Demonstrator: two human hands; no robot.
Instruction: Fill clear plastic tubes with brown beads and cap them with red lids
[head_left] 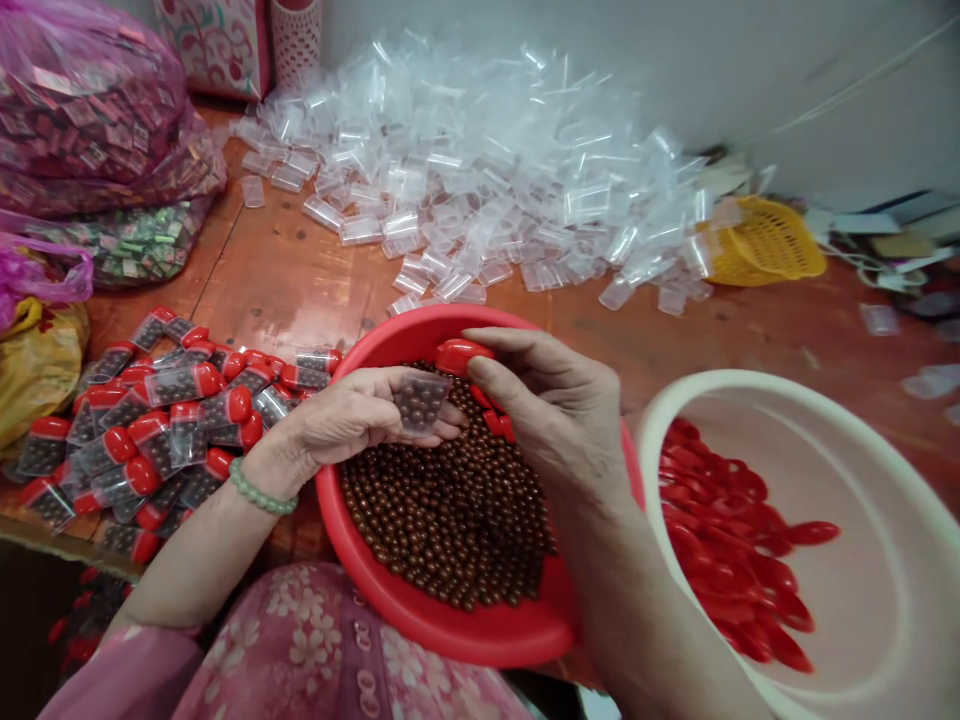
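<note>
Spreading across the view, a reddish wooden table [247, 270] bears a wide heap of clear plastic cases [465, 190] at 12 o'clock from the red basin [465, 645]. A white tub [855, 600] is at between 3 and 4 o'clock, with loose red caps [735, 540] inside. The basin itself is directly before the person. A purple bag [82, 110] of small packets sits at 10 o'clock, a pile of filled, capped cases [161, 410] at 9, and a yellow basket [772, 240] at 2. Over the basin, the right hand [559, 400] is at 2 o'clock and the left hand [360, 410] at 10. The left grasps a single clear case [424, 402]; the right pinches one red cap [461, 356] between thumb and fingertips, at the case's 1 o'clock. I cannot tell whether case and cap touch. Smallest are the brown beads [442, 520], inside the held case and massed in the basin.
</note>
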